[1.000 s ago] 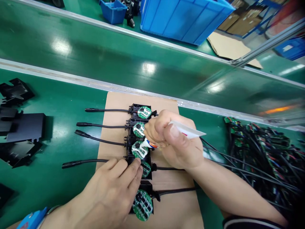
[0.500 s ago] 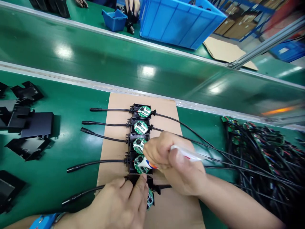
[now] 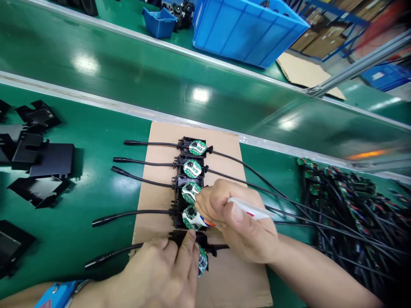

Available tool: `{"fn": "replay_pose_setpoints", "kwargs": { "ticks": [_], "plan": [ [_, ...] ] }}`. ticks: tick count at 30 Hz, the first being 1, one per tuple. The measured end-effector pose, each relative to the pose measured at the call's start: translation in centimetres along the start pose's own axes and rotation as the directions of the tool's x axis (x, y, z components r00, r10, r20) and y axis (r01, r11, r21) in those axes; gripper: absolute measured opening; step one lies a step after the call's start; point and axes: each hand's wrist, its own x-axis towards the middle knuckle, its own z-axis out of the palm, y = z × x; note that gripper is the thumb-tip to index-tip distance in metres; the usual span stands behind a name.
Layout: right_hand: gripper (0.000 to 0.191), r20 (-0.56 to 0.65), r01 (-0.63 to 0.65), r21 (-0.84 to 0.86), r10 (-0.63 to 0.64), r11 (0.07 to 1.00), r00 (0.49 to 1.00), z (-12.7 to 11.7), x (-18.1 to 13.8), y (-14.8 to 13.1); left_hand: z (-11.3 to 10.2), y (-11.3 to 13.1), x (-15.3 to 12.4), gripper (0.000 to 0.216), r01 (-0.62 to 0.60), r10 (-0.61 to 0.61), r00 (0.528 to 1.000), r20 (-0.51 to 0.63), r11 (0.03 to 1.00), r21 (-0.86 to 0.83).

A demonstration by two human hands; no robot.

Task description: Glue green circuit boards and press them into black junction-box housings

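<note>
Over 1 round green board [image 3: 188, 214], the right hand [image 3: 240, 220] clamps a white, orange-banded tube [image 3: 255, 210].

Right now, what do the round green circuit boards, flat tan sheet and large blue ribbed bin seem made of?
Round green circuit boards: probably laminate, slightly glossy, carrying small components. Flat tan sheet: likely cardboard, matte, papery brown. Large blue ribbed bin: apparently plastic, slight sheen, moulded ribs.

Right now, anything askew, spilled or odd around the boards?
Nothing clearly odd. White paste shows on the upper boards, with no spill visible on the cardboard. The wired-board pile at right is tangled. The left hand partly hides the lowest board, so its seating is unclear.
</note>
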Motion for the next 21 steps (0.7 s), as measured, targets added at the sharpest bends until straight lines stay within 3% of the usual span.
{"fn": "replay_pose_setpoints", "kwargs": {
  "ticks": [7,13,17,21],
  "plan": [
    [0.033,0.096,0.014,-0.051,-0.009,0.999,0.995,-1.0,-1.0,-0.7,-1.4,-0.4,0.4,0.037,-0.033,0.036,0.984,0.175,0.999,-0.018],
    [0.033,-0.067,-0.047,0.074,0.052,0.996,0.996,-0.8,-0.9,-0.7,-0.8,-0.3,0.2,0.037,-0.031,0.034,0.993,0.117,0.999,-0.023],
    [0.033,-0.066,-0.028,0.080,0.034,0.996,0.997,-0.6,-0.3,-0.3,0.0,0.0,-0.1,0.038,-0.005,0.007,0.999,0.050,0.999,-0.046],
    [0.033,-0.067,-0.001,0.047,0.004,0.999,0.998,-0.8,-0.1,0.1,0.0,0.0,-0.1,0.037,-0.003,0.007,0.997,0.079,0.999,-0.046]
  ]
}}
